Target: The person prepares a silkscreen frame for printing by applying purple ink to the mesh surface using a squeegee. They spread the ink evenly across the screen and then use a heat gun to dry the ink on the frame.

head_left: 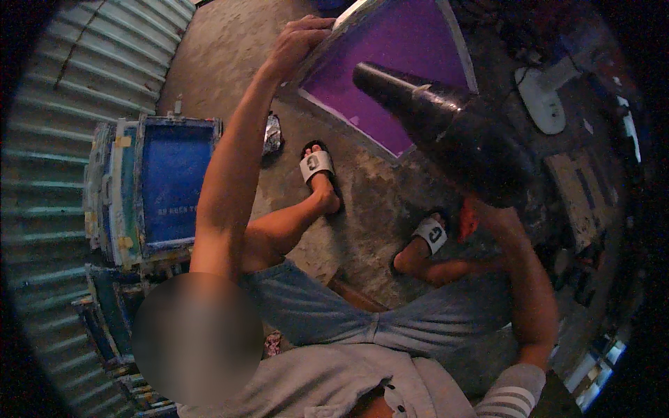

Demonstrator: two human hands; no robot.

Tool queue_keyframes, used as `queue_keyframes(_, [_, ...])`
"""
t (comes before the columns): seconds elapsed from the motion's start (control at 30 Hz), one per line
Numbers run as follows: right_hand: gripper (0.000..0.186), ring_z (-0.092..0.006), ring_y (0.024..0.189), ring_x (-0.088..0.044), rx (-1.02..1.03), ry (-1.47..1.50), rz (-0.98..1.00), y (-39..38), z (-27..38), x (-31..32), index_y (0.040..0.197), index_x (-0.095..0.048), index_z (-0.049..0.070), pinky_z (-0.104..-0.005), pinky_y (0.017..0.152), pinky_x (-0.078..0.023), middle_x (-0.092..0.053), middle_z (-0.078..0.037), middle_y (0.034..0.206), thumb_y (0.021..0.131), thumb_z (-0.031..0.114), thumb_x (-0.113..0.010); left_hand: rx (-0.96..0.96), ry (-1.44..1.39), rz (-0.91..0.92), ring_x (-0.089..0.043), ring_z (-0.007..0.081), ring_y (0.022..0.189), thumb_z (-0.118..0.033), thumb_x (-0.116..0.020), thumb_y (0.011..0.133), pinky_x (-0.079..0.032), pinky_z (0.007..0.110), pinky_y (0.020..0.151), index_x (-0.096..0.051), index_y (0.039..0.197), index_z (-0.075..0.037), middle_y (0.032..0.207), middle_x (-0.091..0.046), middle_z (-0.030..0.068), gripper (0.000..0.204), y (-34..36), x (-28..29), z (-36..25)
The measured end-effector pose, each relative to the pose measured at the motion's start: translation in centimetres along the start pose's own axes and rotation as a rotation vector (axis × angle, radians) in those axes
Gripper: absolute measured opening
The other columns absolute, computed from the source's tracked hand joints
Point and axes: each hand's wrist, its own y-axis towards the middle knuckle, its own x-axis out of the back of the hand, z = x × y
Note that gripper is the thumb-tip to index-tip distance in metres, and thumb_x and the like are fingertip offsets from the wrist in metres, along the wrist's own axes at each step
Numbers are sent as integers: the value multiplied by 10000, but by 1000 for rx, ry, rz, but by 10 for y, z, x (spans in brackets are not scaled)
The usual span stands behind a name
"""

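Note:
My left hand has its fingers wrapped over the upper left edge of a framed purple screen, raised at a tilt above the floor. My right hand grips a large black blower-like tool with a long tapered nozzle and a red-orange part at the handle end. The nozzle overlaps the purple surface in this view; whether it touches cannot be made out. Most fingers of that hand are hidden behind the tool.
Framed screens, one blue, lean stacked against a corrugated metal wall at left. A foil-like bundle lies beside my sandaled feet. At right are a white object, flat boards and dark clutter on the concrete floor.

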Motion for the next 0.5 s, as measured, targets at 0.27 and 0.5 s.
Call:
queue_keyframes(0.27, [379,-220,1084,-592,131,-50,88,4,9,-16,1220,-614,74,-342,943,-464,-639,-80,1189,850,129,-674,72,-69,-30,-594,212,1015,-177,-583,855,-455,291,918,-667,1165,4,1144,-627,116,370,-1,-2,8])
queue_keyframes(0.5, [607,-258,1234,-533,307,-308,137,31,4,-22,1300,-554,100,-413,1075,-388,-549,-103,1353,746,162,-794,264,68,-143,-643,309,996,-179,-520,960,-510,340,875,-666,1134,-11,1207,-647,161,282,7,-24,-24])
